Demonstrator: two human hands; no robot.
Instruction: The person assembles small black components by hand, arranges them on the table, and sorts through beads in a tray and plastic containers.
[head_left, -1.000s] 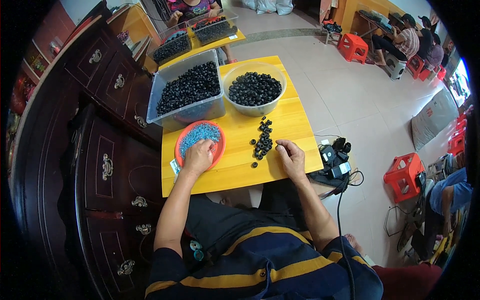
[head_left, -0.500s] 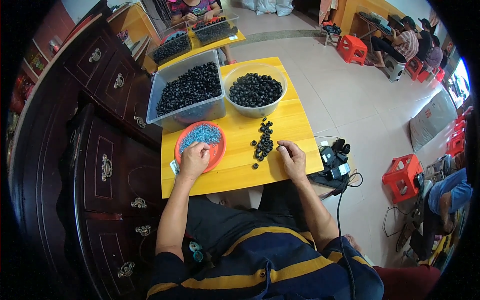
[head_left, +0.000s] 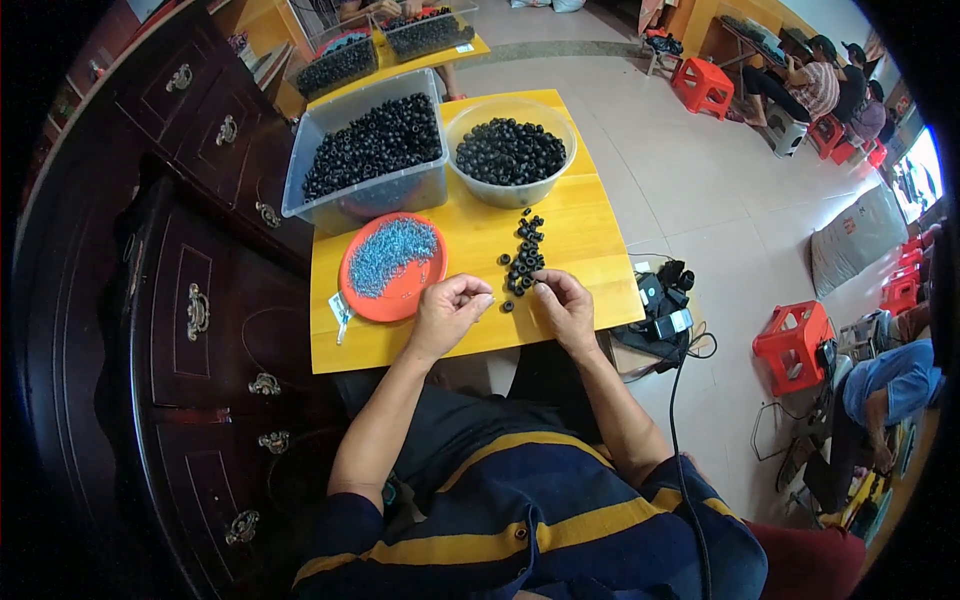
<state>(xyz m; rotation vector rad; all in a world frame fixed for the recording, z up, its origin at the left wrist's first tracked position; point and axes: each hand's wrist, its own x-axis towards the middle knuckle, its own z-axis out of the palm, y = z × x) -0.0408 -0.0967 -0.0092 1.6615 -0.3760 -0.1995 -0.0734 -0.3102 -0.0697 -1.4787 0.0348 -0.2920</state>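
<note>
My left hand (head_left: 450, 312) is over the front of the yellow table, thumb and forefinger pinched together; what lies between them is too small to name. Beside it is a round red plate (head_left: 382, 309) bearing a heap of tiny light-blue and clear pieces (head_left: 392, 252). My right hand (head_left: 568, 312) has its thumb and forefinger drawn together at the right edge of a loose group of small black ring-shaped pieces (head_left: 525, 262). Whether a black piece is in those fingers is hidden.
A clear rectangular bin (head_left: 368, 205) and a round clear tub (head_left: 510, 190), both full of black pieces, stand at the yellow table's (head_left: 590, 235) far side. Dark drawers (head_left: 215, 300) border the left. Right of the table lie black devices with cables (head_left: 668, 310) and a red stool (head_left: 793, 345).
My left hand has left the red plate and moved right, toward the black pieces. My right hand has shifted slightly left, to the group's edge. The view has tilted a little.
</note>
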